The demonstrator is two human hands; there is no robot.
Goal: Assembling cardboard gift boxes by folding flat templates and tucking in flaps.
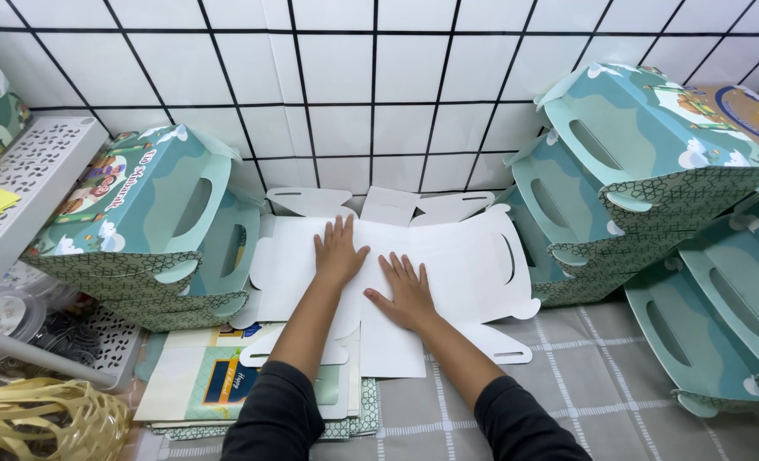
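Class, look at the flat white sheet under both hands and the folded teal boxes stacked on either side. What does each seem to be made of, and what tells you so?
Flat white sheet: likely thin die-cut cardboard, matte; clean cut tabs, handle slots and fold creases show. Folded teal boxes: apparently the same card with a printed, slightly smooth outside; they hold crisp edges and cut handle holes.

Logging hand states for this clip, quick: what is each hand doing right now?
Left hand: open, palm flat on the white unfolded cardboard box blank, holding nothing.
Right hand: open, fingers spread, pressed flat on the same blank, holding nothing.
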